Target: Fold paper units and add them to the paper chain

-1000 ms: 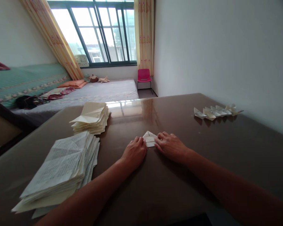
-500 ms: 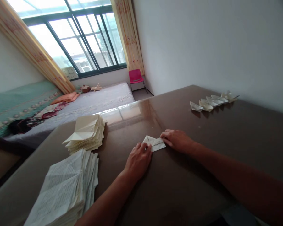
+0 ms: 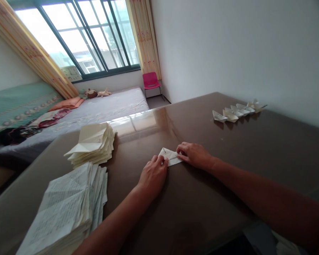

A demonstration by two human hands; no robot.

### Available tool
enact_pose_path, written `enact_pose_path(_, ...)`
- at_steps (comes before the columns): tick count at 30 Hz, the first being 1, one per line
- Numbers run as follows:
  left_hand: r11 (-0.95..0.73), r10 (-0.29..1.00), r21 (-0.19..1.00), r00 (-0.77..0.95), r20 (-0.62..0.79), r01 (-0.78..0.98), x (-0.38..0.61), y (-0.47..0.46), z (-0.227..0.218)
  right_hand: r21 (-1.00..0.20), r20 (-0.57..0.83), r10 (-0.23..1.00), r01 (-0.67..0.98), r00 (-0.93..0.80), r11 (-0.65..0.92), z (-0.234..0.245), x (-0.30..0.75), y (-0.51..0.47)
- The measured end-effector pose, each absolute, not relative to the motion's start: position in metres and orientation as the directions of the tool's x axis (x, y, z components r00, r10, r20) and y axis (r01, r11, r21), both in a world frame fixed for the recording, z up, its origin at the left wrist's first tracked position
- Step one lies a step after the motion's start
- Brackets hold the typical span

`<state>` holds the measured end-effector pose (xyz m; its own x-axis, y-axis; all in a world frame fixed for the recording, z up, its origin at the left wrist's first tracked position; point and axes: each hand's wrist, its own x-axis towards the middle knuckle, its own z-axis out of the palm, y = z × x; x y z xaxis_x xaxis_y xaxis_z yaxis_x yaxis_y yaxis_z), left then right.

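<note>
A small folded sheet of paper (image 3: pixel 171 154) lies flat on the brown table between my hands, its top coming to a point. My left hand (image 3: pixel 153 173), with a ring on one finger, has its bent fingers closed on the paper's left end. At the other end, my right hand (image 3: pixel 193 154) grips the right edge, thumb below and fingers curled above. Both hands cover parts of the paper, so its full outline is hidden.
Stacks of creased cream paper (image 3: pixel 91 143) and written white paper (image 3: pixel 63 205) stand left on the table (image 3: pixel 202 202). Several folded paper boats (image 3: pixel 232 114) line up at the far right, near the wall. Beyond are a bed (image 3: pixel 117 102) and a pink chair (image 3: pixel 151 80).
My right hand has slid inward over the paper's right end, so less of the paper shows. The left hand keeps its hold. The whole view has shifted slightly.
</note>
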<state>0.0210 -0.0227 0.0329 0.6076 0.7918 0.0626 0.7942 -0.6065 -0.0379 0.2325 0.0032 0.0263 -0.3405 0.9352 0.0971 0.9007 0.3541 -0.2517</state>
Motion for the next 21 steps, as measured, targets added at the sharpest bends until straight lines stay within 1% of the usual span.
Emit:
enact_pose_path(3, -0.553, 0.830, -0.037, 0.555, 0.057, 0.832, 0.023, -0.016, 0.040, -0.259, 0.111, 0.927, 0.890, -0.358, 0.375, 0.024, 0.233, 0.004)
enact_pose_path(5, -0.494, 0.866, 0.004, 0.492, 0.089, 0.869, 0.023, -0.002, 0.039, -0.268, 0.120, 0.924, 0.885, -0.363, 0.382, 0.023, 0.235, 0.004)
enact_pose_path(8, -0.434, 0.901, 0.117, 0.429, 0.067, 0.893, 0.023, 0.024, 0.032, -0.283, 0.132, 0.921, 0.877, -0.366, 0.388, 0.022, 0.236, 0.005)
enact_pose_path(10, -0.427, 0.904, 0.193, 0.419, 0.081, 0.883, 0.024, 0.039, 0.026, -0.291, 0.134, 0.923, 0.876, -0.360, 0.384, 0.022, 0.236, 0.006)
enact_pose_path(14, -0.411, 0.910, 0.300, 0.404, 0.087, 0.861, 0.027, 0.054, 0.018, -0.298, 0.109, 0.933, 0.884, -0.343, 0.360, 0.022, 0.236, 0.007)
enact_pose_path(18, -0.348, 0.931, 0.403, 0.364, 0.038, 0.847, 0.025, 0.058, 0.017, -0.312, 0.098, 0.938, 0.884, -0.334, 0.347, 0.022, 0.237, 0.008)
enact_pose_path(21, -0.356, 0.919, 0.484, 0.394, 0.026, 0.799, 0.022, 0.059, 0.018, -0.324, 0.093, 0.941, 0.883, -0.327, 0.339, 0.021, 0.237, 0.009)
